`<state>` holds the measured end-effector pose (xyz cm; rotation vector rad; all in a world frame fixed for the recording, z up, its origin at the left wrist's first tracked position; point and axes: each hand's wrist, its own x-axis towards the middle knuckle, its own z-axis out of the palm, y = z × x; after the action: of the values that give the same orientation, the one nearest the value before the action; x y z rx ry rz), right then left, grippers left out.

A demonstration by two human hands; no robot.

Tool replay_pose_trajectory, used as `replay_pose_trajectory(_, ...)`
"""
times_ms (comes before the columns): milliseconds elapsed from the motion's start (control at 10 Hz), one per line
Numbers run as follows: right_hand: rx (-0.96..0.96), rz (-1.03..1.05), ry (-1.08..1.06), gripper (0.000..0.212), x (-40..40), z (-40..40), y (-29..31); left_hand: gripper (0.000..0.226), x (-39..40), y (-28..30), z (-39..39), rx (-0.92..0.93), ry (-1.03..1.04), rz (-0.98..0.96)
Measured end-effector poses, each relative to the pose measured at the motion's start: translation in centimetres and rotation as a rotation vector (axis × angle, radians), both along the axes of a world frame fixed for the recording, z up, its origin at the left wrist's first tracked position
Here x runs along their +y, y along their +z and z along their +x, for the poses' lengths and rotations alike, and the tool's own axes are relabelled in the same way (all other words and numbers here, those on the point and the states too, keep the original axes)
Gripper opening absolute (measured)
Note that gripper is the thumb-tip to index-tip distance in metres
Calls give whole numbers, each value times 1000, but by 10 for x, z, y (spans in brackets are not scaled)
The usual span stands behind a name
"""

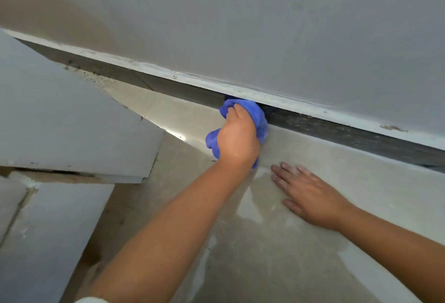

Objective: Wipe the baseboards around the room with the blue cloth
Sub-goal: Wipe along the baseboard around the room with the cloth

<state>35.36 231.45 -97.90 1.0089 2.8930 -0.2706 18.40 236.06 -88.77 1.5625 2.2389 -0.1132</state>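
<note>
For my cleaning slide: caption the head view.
Left hand presses the bunched blue cloth against the dark baseboard while right hand rests flat on the floor.

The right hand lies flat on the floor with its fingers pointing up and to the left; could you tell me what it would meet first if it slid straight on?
Most likely the blue cloth gripped by the left hand, just ahead of the right hand; the dark baseboard lies beyond.

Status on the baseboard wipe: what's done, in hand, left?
Done: can't confirm; the baseboard right of the cloth looks darker but still streaked with dust.
In hand: the left hand grips the bunched blue cloth against the baseboard; the right hand lies flat on the floor.
Left: the stretch to the left, with grit at its foot, plus whatever is out of view.
</note>
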Motion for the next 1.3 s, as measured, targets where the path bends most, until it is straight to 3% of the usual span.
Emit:
replay_pose_trajectory(100, -23, 4, -154, 48, -16, 25, -4, 62, 0, -20, -1, 281, -282, -55)
replay_pose_trajectory(200, -57, -70, -279, 60, -33, 41, 1, 70, 1, -30, -15, 282, -240, -23)
replay_pose_trajectory(400, -40, -59, -355, 62, -41, 29, -2, 69, 1, -35, -37, 390, -192, 19)
replay_pose_trajectory(700, 19, -71, -382, 59, -51, 26, -4, 55, 4, -20, -11, 251, -6, 68)
replay_pose_trajectory(900, 58, -48, -269, 59, -44, 38, -5, 59, -5, -16, 10, 280, -82, 11)
replay_pose_trajectory(1100, 94, -44, -243, 59, -40, 45, -8, 59, -18, -14, 37, 330, -332, -69)
replay_pose_trajectory(1300, 117, -29, -270, 59, -42, 45, -11, 69, -13, -2, 0, 407, -167, -50)
